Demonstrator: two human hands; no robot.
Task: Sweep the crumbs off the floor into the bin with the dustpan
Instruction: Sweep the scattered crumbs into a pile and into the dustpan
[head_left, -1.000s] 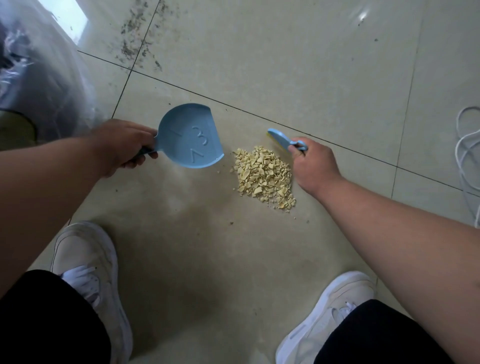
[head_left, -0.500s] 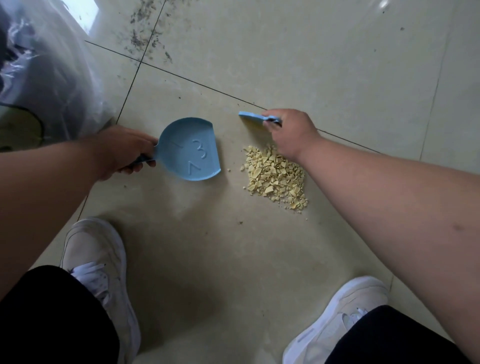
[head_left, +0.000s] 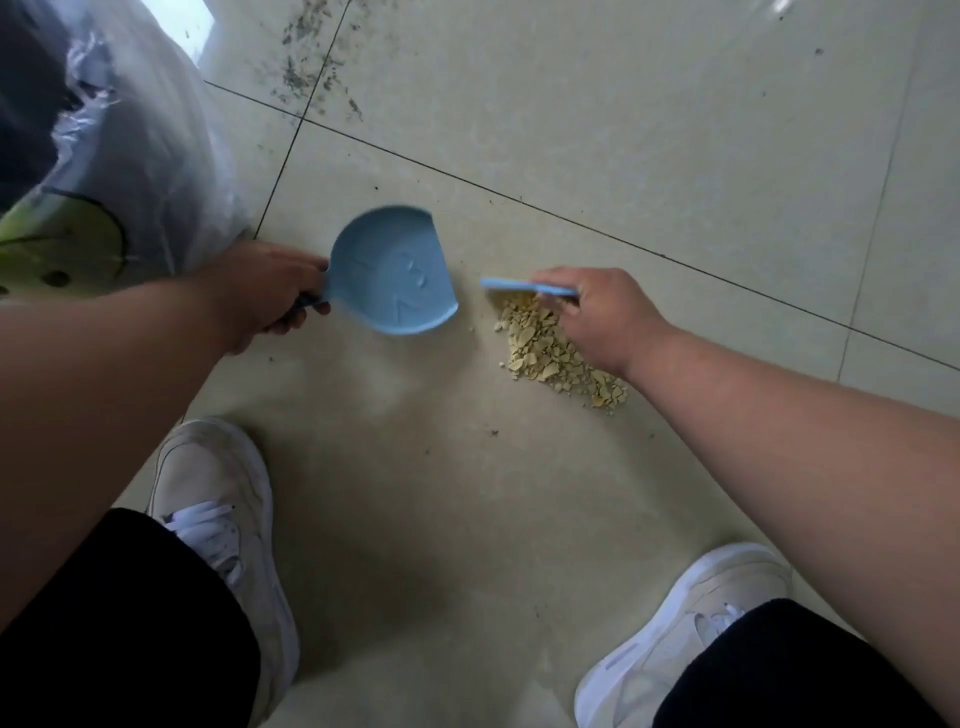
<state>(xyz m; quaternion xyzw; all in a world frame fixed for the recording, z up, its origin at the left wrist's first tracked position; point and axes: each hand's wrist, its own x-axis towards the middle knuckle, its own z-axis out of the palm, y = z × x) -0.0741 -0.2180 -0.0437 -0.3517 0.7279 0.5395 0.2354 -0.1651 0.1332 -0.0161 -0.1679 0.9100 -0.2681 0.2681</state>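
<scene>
Crumbs (head_left: 553, 351), pale yellow and flaky, are heaped on the tiled floor (head_left: 623, 156) right of centre, partly covered by the right hand. At the far left, a bin (head_left: 57, 249) lined with a clear plastic bag (head_left: 156, 156) is seen. Just right of it, the handle of a light blue dustpan (head_left: 392, 273) is gripped by the left hand (head_left: 270, 293), fingers curled round it; the pan's open edge is turned toward the crumbs, a short gap apart. Further right, a small blue brush (head_left: 524, 287) is held by the right hand (head_left: 597, 317), fingers closed round its handle, with the brush head at the heap's far edge. Two white shoes (head_left: 223, 509) are seen below, one on each side.
</scene>
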